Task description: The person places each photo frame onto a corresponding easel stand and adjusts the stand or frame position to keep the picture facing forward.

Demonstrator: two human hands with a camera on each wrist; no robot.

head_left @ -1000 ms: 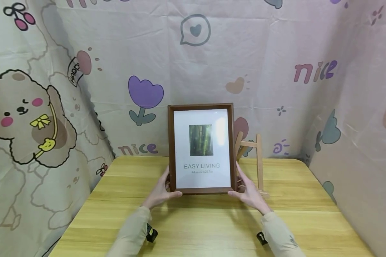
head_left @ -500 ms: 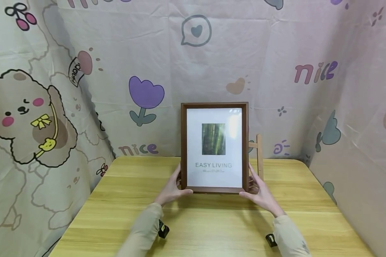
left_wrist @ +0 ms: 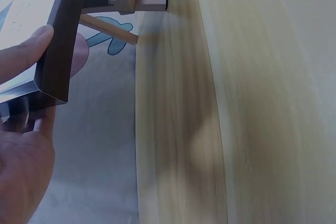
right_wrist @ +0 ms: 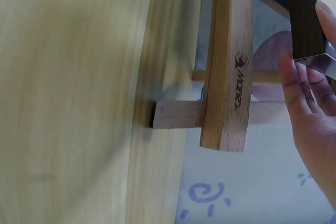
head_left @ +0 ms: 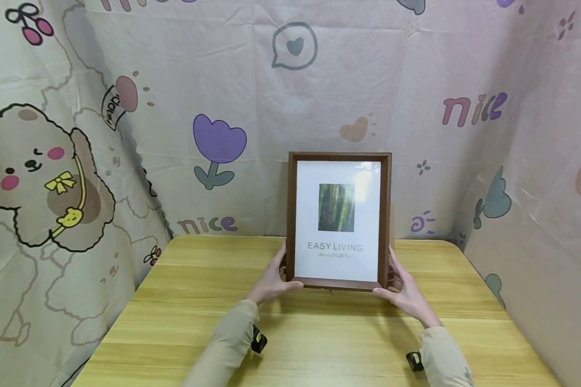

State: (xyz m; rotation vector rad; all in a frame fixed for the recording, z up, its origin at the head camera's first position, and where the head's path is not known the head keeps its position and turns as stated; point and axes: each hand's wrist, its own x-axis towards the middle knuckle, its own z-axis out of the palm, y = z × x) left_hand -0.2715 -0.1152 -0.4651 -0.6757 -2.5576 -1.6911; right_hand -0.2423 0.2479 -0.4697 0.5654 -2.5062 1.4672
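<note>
A brown picture frame with a white insert reading EASY LIVING and a small bamboo photo stands upright between both hands. At its lower left corner, my left hand grips it, thumb on the front and fingers behind. My right hand holds the lower right corner the same way. Behind the picture frame is a small wooden easel, almost hidden in the head view. Both wrist views show the picture frame apart from the table, held just in front of the easel and above its ledge.
The wood-grain table spreads around the hands. A printed cloth with cartoon figures hangs behind and at both sides. A dark wrist camera is worn at the left sleeve, and another camera at the right.
Both hands have carried the picture frame to the right, from beside the easel to in front of it. The easel, visible at the right before, is now nearly covered.
</note>
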